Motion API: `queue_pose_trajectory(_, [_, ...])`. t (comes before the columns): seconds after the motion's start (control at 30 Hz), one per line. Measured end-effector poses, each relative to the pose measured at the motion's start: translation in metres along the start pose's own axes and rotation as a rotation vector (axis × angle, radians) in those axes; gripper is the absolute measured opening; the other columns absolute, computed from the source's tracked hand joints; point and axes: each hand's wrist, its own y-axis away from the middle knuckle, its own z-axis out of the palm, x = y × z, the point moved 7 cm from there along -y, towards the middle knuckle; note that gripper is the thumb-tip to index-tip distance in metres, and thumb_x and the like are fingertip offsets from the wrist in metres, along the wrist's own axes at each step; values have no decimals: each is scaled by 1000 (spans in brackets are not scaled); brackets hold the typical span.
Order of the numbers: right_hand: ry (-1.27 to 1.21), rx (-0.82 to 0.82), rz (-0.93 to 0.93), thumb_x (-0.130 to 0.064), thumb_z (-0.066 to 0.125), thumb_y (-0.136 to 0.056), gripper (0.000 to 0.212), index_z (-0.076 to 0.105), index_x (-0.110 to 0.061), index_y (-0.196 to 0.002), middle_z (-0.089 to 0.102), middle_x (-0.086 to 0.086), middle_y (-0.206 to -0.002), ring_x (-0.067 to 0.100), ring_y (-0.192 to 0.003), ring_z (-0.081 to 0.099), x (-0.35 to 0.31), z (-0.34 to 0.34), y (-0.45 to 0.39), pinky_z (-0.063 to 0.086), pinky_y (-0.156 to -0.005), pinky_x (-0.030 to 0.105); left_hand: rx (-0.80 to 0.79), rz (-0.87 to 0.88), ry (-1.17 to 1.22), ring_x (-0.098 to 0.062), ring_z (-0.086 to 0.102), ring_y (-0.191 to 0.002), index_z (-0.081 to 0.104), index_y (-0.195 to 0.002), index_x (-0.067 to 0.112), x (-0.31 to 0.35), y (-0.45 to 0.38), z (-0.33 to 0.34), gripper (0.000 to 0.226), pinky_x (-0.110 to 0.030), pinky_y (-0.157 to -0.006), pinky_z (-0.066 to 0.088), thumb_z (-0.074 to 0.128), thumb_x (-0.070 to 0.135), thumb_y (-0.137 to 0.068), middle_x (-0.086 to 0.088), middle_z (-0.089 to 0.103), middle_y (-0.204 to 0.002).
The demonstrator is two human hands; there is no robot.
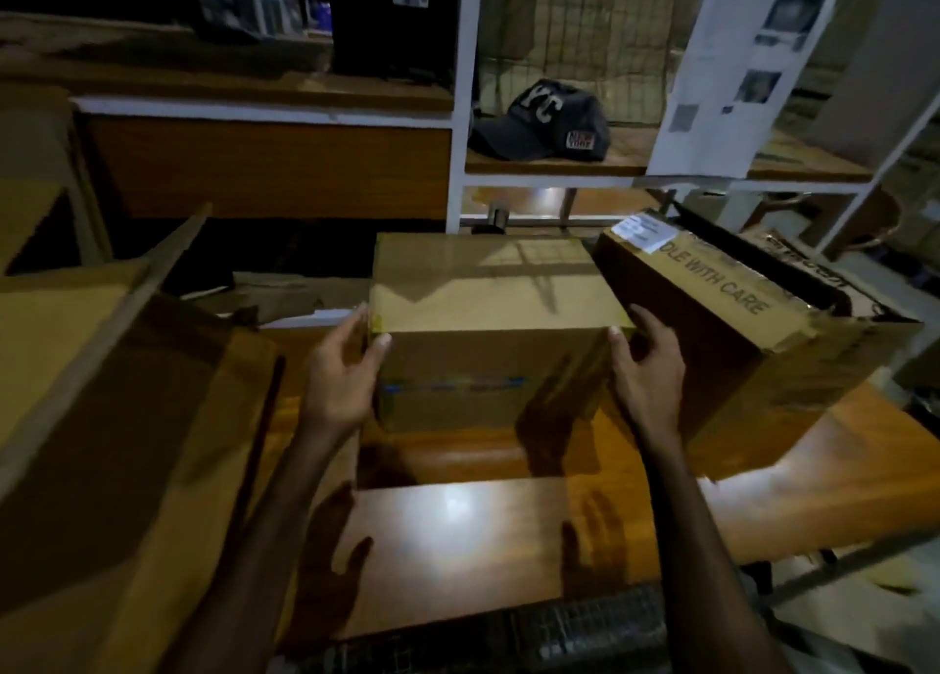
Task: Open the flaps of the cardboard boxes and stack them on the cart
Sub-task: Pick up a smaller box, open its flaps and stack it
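**A:** Your left hand (342, 374) and right hand (647, 363) are clamped on opposite ends of the small, closed, brown cardboard box (491, 327), thumbs hooked over its top edge and fingers wrapped around the sides. That's a carrying grip, I'd say, not a flap-opening one.

**B:** Where does the box sit?

**A:** In the middle, over the glossy orange-brown wooden tabletop (458, 521). Whether it rests there or you have it slightly raised, I cannot tell. Its top is flat and sealed with shiny tape, so the flaps are not yet open.

**B:** And the neighbours?

**A:** The larger brown carton printed "WITH CARE" (753, 347) stands just beside your right hand, tilted, its top already open. A big brown box with raised flaps (101, 368) fills your left. They crowd you, which likely explains gripping by the ends.

**B:** The cart?

**A:** A dark wire mesh (559, 627) shows at the bottom edge; whether that's the cart, I can't say.
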Motion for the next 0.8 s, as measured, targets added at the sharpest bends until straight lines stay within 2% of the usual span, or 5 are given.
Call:
queue_pose_trajectory(0.13, [71, -144, 116, -46, 58, -102, 64, 42, -17, -157, 47, 13, -153, 31, -140, 46, 59, 27, -41, 39, -112, 41, 127, -123, -87, -24, 49, -140, 47, -155, 22, -35, -18, 33, 58, -44, -113, 44, 61, 42, -103, -3, 53, -153])
queue_pose_trajectory(0.37, [-186, -320, 220, -87, 48, -84, 89, 52, -27, -150, 61, 2, -144, 26, -133, 55, 82, 47, -78, 46, -111, 51, 251, -200, 85, -21, 58, -115, 61, -141, 14, -28, -36, 62, 42, -28, -84, 42, 63, 34, -104, -1, 64, -123])
queue_pose_trajectory(0.5, [-178, -269, 249, -59, 54, -100, 65, 47, -24, -154, 57, 6, -147, 29, -135, 52, 80, 48, -73, 42, -109, 42, 248, -186, 185, -21, 64, -115, 60, -143, 12, -34, -33, 62, 41, -13, -74, 51, 62, 23, -104, -2, 68, -124])
queue_pose_trajectory(0.67, [-197, -310, 218, -64, 57, -96, 70, 48, -26, -154, 56, 7, -149, 29, -136, 52, 89, 58, -79, 42, -109, 42, 208, -166, 174, -21, 67, -119, 57, -147, 18, -38, -17, 52, 44, -46, -100, 57, 62, 27, -104, -2, 69, -131])
queue_pose_trajectory(0.8, [-278, -340, 170, -70, 57, -91, 72, 51, -30, -151, 61, 3, -143, 24, -129, 58, 91, 61, -77, 49, -109, 50, 182, -112, 176, -14, 66, -121, 51, -150, 22, -26, 3, 47, 43, -42, -100, 58, 56, 25, -107, 3, 65, -133])
